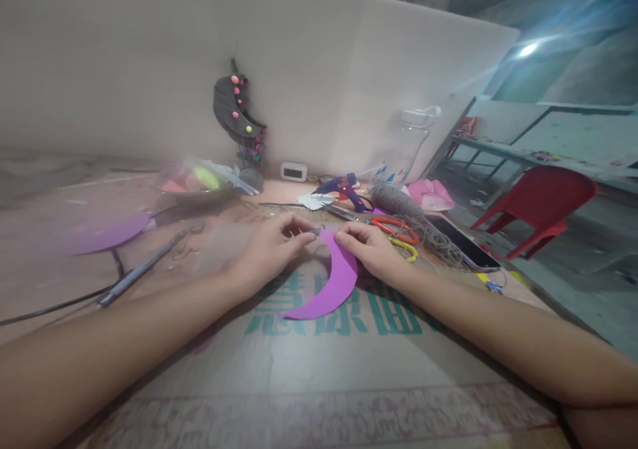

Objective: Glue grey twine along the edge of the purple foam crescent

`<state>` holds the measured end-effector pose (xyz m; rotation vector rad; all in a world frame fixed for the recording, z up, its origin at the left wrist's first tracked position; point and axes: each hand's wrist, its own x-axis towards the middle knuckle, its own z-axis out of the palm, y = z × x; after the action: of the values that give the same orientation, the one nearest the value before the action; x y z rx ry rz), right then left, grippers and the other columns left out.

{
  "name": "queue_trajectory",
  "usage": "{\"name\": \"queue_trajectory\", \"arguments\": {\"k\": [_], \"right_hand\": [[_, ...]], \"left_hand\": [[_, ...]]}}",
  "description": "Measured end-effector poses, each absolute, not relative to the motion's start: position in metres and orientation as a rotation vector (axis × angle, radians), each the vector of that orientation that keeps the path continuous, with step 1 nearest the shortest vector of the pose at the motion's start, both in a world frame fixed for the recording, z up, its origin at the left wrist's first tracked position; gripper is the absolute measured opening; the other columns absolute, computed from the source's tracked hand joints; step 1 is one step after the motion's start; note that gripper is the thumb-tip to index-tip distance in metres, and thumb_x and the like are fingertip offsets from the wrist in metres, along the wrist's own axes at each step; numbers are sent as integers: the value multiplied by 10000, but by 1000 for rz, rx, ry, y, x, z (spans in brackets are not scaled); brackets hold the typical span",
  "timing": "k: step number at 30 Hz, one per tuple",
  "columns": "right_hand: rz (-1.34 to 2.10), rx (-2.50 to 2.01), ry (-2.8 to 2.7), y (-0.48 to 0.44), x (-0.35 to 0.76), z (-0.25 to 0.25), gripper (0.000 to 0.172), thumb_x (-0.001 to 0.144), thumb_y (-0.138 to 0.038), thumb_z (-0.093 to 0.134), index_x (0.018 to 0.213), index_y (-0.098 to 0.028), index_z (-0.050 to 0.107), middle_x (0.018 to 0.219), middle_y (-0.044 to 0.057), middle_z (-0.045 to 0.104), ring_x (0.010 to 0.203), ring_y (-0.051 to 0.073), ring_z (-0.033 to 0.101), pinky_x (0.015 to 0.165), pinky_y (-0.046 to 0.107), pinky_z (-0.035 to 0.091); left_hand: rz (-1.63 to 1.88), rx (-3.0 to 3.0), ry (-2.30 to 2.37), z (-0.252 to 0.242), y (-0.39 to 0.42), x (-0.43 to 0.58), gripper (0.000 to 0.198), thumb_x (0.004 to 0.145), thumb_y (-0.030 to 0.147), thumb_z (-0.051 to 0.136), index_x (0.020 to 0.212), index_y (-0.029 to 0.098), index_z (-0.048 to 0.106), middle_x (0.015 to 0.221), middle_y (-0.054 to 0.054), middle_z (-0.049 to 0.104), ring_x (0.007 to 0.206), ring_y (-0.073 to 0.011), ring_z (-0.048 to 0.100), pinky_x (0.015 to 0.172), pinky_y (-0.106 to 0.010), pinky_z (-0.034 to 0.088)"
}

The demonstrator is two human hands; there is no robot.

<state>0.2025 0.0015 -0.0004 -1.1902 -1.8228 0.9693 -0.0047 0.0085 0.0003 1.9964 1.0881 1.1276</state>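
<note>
A purple crescent-shaped cutout (343,269) hangs point-down over the board, its curved body facing me. My right hand (363,240) pinches its upper end between thumb and fingers. At that same end, my left hand (282,240) is closed in a pinch on a small grey piece that looks like yarn (316,232); the fingers hide most of it. Behind the right hand lie orange-handled scissors (396,228), a yellow-handled pair (406,250) and a bundle of grey yarn (399,203) with loose strands.
A blue glue gun (343,186) with a red light lies at the back, near a small white digital clock (294,171). A dark yarn-wrapped crescent with pompoms (234,107) hangs on the wall. A phone (463,243), clear bottle (406,143), pen (144,266) and purple piece (112,231) surround the board.
</note>
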Motion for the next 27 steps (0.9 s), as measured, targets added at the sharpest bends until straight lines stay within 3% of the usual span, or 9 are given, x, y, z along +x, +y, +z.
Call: {"name": "queue_trajectory", "arguments": {"k": [7, 27], "right_hand": [[959, -1192, -1779, 3, 202, -1, 335, 842, -477, 548, 709, -173, 501, 578, -62, 435, 484, 68, 402, 437, 190, 300], [1167, -1166, -1678, 0, 202, -3, 312, 817, -490, 588, 771, -196, 496, 527, -88, 470, 323, 48, 400, 279, 158, 293]], "left_hand": [[1148, 2012, 1064, -2, 11, -5, 200, 841, 304, 562, 989, 179, 614, 926, -31, 647, 835, -166, 600, 735, -292, 465], [1301, 1943, 1135, -7, 17, -6, 179, 837, 328, 561, 928, 180, 604, 897, -22, 648, 805, -161, 589, 731, -280, 456]]}}
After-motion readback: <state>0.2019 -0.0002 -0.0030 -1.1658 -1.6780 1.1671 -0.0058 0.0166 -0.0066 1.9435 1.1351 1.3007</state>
